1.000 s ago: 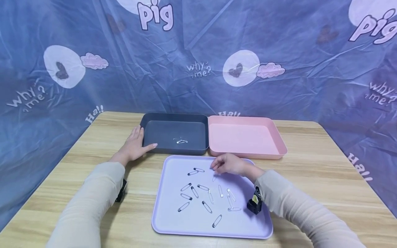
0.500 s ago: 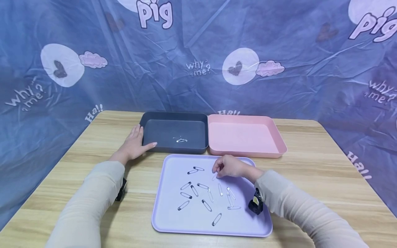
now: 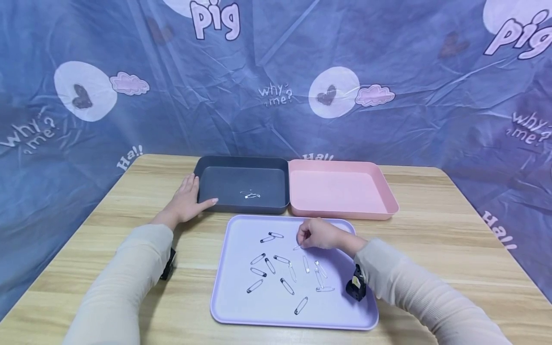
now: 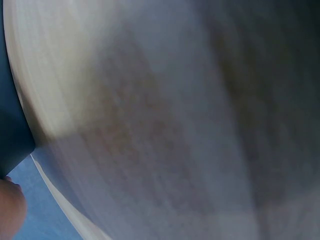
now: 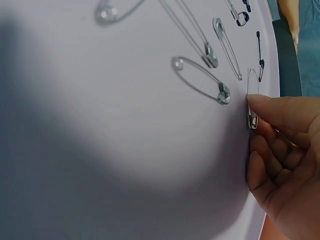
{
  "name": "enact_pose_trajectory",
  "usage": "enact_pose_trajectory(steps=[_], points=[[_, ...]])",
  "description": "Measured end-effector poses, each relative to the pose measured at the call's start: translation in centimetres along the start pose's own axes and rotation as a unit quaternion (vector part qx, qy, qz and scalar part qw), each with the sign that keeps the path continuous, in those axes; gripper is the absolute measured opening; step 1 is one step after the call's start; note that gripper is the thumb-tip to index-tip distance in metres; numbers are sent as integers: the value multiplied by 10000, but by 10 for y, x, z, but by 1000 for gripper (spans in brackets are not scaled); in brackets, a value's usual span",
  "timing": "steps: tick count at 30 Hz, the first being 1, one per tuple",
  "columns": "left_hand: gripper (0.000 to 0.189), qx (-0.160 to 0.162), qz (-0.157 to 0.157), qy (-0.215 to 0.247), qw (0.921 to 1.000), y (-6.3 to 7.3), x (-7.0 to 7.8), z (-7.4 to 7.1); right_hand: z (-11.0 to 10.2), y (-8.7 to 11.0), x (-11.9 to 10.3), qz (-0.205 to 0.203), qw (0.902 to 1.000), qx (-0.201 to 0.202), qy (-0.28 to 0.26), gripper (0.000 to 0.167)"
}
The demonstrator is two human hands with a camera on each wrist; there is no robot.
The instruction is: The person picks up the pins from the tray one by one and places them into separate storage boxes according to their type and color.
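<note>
My right hand [image 3: 320, 234] is over the far part of the lilac tray [image 3: 254, 318], thumb and forefinger pinching a silver safety pin [image 5: 253, 120]. In the right wrist view the thumb lies across that pin, and the other fingers are curled below. Silver safety pins [image 3: 319, 278] lie just nearer on the tray; black-headed safety pins [image 3: 270, 266] are spread over its left and middle. My left hand [image 3: 185, 201] rests against the left side of the dark grey tray [image 3: 241, 209], fingers spread, thumb over the front rim. The left wrist view shows mostly blurred tabletop.
A few silver safety pins [image 3: 251, 195] lie inside the dark grey tray. The pink tray [image 3: 340, 182] stands against its right side. Both are behind the lilac tray on the wooden table [image 3: 440, 230], with a blue printed cloth [image 3: 215, 96] hanging behind.
My right hand has come slightly nearer and lower, its fingers closing on the silver safety pin, which has turned to lie flatter. The left hand stays at the dark grey tray.
</note>
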State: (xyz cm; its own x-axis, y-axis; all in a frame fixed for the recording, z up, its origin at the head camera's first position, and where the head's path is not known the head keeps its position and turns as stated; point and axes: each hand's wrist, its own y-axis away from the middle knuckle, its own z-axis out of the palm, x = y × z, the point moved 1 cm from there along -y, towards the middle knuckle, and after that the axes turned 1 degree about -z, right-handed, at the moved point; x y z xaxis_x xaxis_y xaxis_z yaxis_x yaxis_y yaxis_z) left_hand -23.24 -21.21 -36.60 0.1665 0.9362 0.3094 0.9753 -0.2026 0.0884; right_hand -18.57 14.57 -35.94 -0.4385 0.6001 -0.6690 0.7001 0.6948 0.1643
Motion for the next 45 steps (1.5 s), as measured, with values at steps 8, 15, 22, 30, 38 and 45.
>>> enact_pose_trajectory(steps=[8,15,22,30,38,45], points=[[99,50,20,-2,10000,-1,2,-2,0,1,0,-202,9998,30,-31,14],[99,-46,1,17,10000,1,3,-2,1,2,0,-170,9994,178,-247,12],[99,-72,-21,35,10000,2,0,-1,2,0,2,-179,9950,518,-831,7],[99,-44,2,22,10000,1,-1,1,-10,6,-26,171,9806,807,-1779,4],[98,-36,30,18,10000,-1,-1,-1,-8,-8,-15,308,9647,920,-2449,9],[99,-51,50,-6,10000,-4,-2,-3,-9,-23,-11,364,9539,1168,-2742,8]])
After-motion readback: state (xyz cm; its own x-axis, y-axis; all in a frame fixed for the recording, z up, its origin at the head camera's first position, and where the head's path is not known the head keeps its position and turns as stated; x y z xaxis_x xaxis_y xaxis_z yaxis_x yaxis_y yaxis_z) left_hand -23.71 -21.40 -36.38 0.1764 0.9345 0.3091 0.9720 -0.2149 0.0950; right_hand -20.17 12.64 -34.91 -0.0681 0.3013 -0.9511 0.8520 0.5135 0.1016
